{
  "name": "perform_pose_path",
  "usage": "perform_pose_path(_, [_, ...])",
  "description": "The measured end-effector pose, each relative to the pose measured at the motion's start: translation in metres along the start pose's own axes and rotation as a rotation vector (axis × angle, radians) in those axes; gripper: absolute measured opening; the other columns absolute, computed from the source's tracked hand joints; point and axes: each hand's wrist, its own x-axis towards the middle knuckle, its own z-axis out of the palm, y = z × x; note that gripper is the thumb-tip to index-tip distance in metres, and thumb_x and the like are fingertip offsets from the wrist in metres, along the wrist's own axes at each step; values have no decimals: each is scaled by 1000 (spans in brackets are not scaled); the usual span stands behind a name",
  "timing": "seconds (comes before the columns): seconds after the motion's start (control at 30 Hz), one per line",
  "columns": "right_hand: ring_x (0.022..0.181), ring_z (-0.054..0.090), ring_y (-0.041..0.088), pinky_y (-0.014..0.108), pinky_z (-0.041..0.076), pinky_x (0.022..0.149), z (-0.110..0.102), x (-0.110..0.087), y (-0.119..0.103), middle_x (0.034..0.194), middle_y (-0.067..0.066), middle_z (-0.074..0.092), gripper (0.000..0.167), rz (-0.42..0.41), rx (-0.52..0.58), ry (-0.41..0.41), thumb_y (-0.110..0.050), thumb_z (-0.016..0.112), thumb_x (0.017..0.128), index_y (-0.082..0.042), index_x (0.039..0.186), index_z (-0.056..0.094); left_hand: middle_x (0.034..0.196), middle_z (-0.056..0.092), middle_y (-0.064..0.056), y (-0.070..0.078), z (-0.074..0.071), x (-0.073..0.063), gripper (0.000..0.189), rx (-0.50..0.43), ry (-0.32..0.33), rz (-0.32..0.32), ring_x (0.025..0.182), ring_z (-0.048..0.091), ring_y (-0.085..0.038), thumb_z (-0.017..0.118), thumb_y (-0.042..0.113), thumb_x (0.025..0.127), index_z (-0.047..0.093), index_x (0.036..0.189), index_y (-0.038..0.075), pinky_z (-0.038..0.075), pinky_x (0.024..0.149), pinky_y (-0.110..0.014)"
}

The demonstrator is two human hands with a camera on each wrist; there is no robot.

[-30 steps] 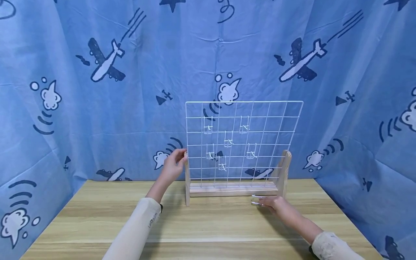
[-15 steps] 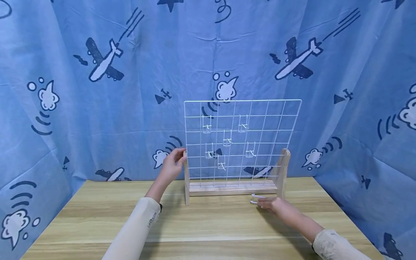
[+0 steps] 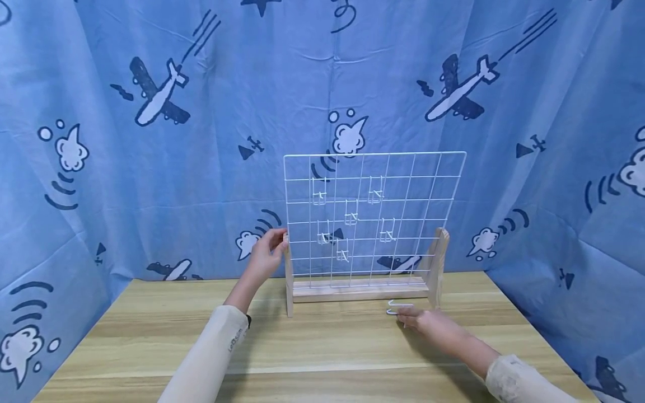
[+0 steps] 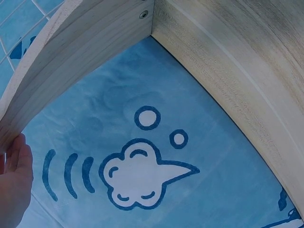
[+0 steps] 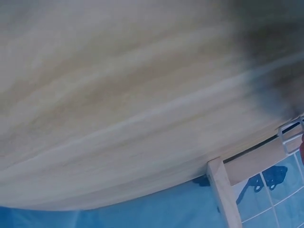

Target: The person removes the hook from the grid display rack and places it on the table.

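Blue curtain (image 3: 282,73) with planes and clouds printed on it round the back and sides, wood-grain tabletop (image 3: 302,355) in front. Toward the back there's a white wire grid (image 3: 375,153) held up between two wooden posts, left post (image 3: 289,280) and right post (image 3: 437,268), with a board (image 3: 360,293) joining them down low. Six small hooks (image 3: 351,217) hang on the grid, bunched over its left and middle.

The loose hook (image 3: 400,304) is in the right hand (image 3: 425,323), fingers pinched on it. It's low over the tabletop, just in front of the board's right end and near the foot of the right post, with the wire poking out left past the fingertips. The hand covers the rest of it, and the right wrist cam only catches a corner of the wire at the frame edge.

Left hand (image 3: 265,254) is well apart from the loose hook: it's gripping the left post near the top, thumb on the near side, right by the grid's left edge.
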Motion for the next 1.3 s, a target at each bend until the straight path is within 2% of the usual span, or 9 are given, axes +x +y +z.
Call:
perform_pose_path(0.13, [79, 70, 25, 24, 57, 57, 2, -3, -2, 106, 12, 68, 28, -61, -75, 22, -4, 73, 72, -4, 99, 73, 125, 58, -19, 0, 0, 0, 34, -5, 2, 2, 121, 54, -31, 52, 6, 99, 50, 132, -2, 42, 106, -43])
perform_pose_path(0.3, [82, 69, 26, 26, 58, 63, 3, -4, -3, 104, 11, 68, 27, -106, -105, 41, -5, 73, 71, -4, 97, 72, 125, 58, -20, -1, 0, -1, 34, -11, 2, 12, 121, 53, -31, 51, 5, 99, 50, 132, -2, 42, 106, -42])
perform_pose_path(0.43, [87, 69, 27, 28, 59, 67, 2, -4, -5, 105, 13, 68, 28, -97, -104, 11, -1, 75, 68, -3, 96, 73, 125, 58, -20, -1, -1, -1, 33, -12, 4, 19, 121, 53, -31, 51, 5, 99, 50, 132, -1, 41, 107, -42])
perform_pose_path(0.73, [83, 69, 27, 29, 58, 61, 2, -5, -11, 109, 14, 67, 37, -52, -124, -29, 7, 73, 67, -5, 101, 71, 126, 57, -22, -1, -1, -1, 34, -13, -1, 18, 121, 53, -31, 51, 5, 99, 50, 132, -1, 41, 107, -42])
perform_pose_path(0.97, [78, 69, 26, 29, 58, 58, 2, -9, -8, 104, 15, 68, 41, -95, -123, 71, 6, 73, 63, -6, 102, 71, 126, 57, -23, 0, -1, -1, 33, -22, -2, 18, 120, 53, -32, 51, 4, 99, 50, 132, -1, 40, 108, -43])
perform_pose_path(1.03, [79, 69, 26, 30, 58, 60, 2, -10, -7, 103, 15, 68, 35, -112, -109, 126, 1, 74, 67, -5, 101, 71, 126, 57, -23, 0, -1, -1, 33, -22, -2, 18, 121, 53, -32, 50, 4, 99, 50, 132, -2, 40, 108, -43])
perform_pose_path(1.13, [82, 69, 26, 31, 58, 64, 5, -10, -5, 101, 13, 69, 16, -135, -84, 206, -13, 67, 87, -5, 101, 71, 125, 57, -23, 0, -1, -1, 33, -23, -2, 18, 121, 54, -32, 50, 4, 99, 50, 132, -2, 40, 108, -43])
perform_pose_path(1.2, [84, 69, 25, 32, 58, 67, 7, -10, -4, 101, 12, 69, 24, -141, -58, 249, -22, 54, 99, -5, 101, 71, 125, 57, -23, 0, -1, -1, 33, -23, -2, 16, 121, 54, -31, 51, 4, 99, 50, 132, -2, 40, 108, -43])
perform_pose_path(1.3, [87, 68, 25, 36, 58, 70, 7, -9, -3, 102, 11, 69, 34, -139, -27, 281, -27, 46, 102, -4, 102, 70, 125, 57, -22, -1, 0, -1, 33, -22, -2, 13, 121, 53, -31, 51, 4, 99, 50, 132, -1, 40, 108, -42])
